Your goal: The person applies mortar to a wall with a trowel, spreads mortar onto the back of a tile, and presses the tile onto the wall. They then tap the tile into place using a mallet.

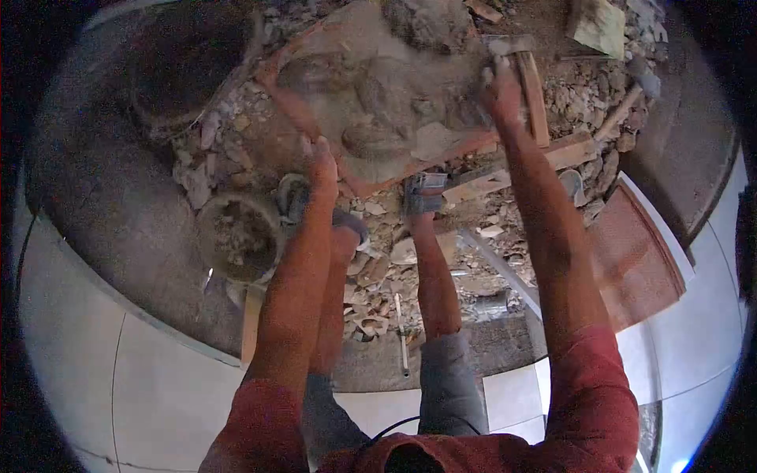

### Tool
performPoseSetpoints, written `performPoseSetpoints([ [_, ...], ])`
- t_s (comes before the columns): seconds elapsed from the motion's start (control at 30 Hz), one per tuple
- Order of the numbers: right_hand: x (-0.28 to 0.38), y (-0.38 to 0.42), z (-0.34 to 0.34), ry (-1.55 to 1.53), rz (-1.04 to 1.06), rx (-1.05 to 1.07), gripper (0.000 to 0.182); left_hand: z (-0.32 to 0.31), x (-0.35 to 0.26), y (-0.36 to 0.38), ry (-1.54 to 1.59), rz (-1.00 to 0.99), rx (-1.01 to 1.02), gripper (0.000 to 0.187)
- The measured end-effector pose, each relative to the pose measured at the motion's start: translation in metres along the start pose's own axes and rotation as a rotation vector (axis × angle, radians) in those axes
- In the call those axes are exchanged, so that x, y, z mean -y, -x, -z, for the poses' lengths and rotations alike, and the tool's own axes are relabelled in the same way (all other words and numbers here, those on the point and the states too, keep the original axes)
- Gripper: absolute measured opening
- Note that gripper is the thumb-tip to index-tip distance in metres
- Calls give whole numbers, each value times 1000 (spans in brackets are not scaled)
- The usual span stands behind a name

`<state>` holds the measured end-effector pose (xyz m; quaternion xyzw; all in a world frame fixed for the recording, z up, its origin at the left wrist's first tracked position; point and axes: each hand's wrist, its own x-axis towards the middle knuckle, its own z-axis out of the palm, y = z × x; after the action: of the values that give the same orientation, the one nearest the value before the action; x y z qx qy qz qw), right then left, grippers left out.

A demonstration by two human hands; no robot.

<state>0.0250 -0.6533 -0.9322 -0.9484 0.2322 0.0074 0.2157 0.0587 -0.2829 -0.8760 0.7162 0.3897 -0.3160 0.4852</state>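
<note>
A broad board with a reddish-orange rim [301, 113] lies in front of me, its surface smeared with wet grey mortar [378, 91] in lumps and swirls. My left hand [321, 164] is closed on the board's near left edge, thumb uppermost. On the opposite edge, my right hand [501, 93] is closed too, its knuckles grey with mortar and slightly blurred. Beside the right hand lies a wooden bar [532, 98] with a grey piece at its far end. The fingers beneath the board's edges are hidden.
A mortar-crusted bucket [236, 236] stands left of my feet; a large dark tub [189, 63] sits farther left. Rubble [371, 276] surrounds my sandalled feet. A timber piece [481, 185], a hammer [631, 102] and a reddish panel [635, 252] lie right. White tiles [173, 378] border the pit.
</note>
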Motion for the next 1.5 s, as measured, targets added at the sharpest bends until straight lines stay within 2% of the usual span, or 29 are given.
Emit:
performPoseSetpoints([
  [0.07,-12,4,-19,84,-31,49,41,-9,38,-34,-143,-30,-70,66],
  [0.13,13,5,-4,131,-59,76,40,-17,32,-43,-290,-64,-152,65],
  [0.17,29,9,4,149,-79,96,39,-15,6,-26,-341,56,-125,63],
  [0.2,32,8,1,116,114,-105,38,-18,-11,-19,-386,170,-97,61],
  [0.23,27,7,-6,123,116,-114,38,-20,-3,-29,-380,163,-89,61],
  [0.3,18,7,-18,24,156,-222,38,-14,23,-53,-369,-33,-210,57],
  [0.33,32,0,3,-122,-87,0,38,-10,38,-69,-365,-99,-249,56],
  [0.37,39,-1,12,-120,-90,-1,38,-2,57,-88,-280,-170,-247,53],
  [0.43,44,-1,15,-91,-342,44,38,-1,49,-87,-194,-241,-247,50],
  [0.53,42,-7,10,-179,-454,-99,38,1,17,-75,-337,-92,-299,50],
  [0.57,37,-7,6,-177,-456,-95,38,6,3,-71,-451,65,-177,52],
  [0.63,28,-12,0,-74,-416,-87,44,17,10,-84,-557,218,-54,53],
  [0.67,25,-13,2,-76,-415,-85,44,23,21,-94,-295,203,-49,56],
  [0.73,25,-20,9,-144,-441,59,49,18,24,-93,-28,180,-51,59],
  [0.77,27,-20,9,-147,-435,55,49,-2,27,-84,-212,177,-210,57],
  [0.83,22,-18,3,-26,-419,104,51,-6,12,-76,-385,167,-369,55],
  [0.87,16,-17,6,-25,-415,103,51,10,2,-71,-109,128,-200,52],
  [0.9,10,-13,11,-193,-445,157,51,24,-3,-62,159,91,-33,50],
  [0.93,12,-13,18,-364,-470,206,51,30,0,-58,161,88,-38,50],
  [1.0,26,2,44,-351,-365,123,50,33,-2,-51,236,116,22,42],
  [1.07,-4,14,54,-322,-231,70,50,34,-13,-25,311,84,67,40],
  [1.13,-8,22,79,-370,-414,148,51,40,-22,0,387,46,114,38],
  [1.17,25,37,117,-423,-642,208,51,47,-23,15,423,-20,221,36],
  [1.2,30,46,141,-496,-655,248,52,53,-28,32,459,-94,328,35],
  [1.23,28,50,164,-573,-659,282,52,55,-42,52,475,-116,329,35],
  [1.3,-13,81,192,-243,-702,377,53,65,-72,105,416,44,234,35],
  [1.37,31,92,247,-646,-821,165,55,86,-83,141,300,-40,250,31],
  [1.43,47,110,306,-581,-655,263,54,107,-116,189,437,-44,283,26],
  [1.5,73,118,358,-612,-669,262,49,136,-159,245,313,-103,215,22],
])
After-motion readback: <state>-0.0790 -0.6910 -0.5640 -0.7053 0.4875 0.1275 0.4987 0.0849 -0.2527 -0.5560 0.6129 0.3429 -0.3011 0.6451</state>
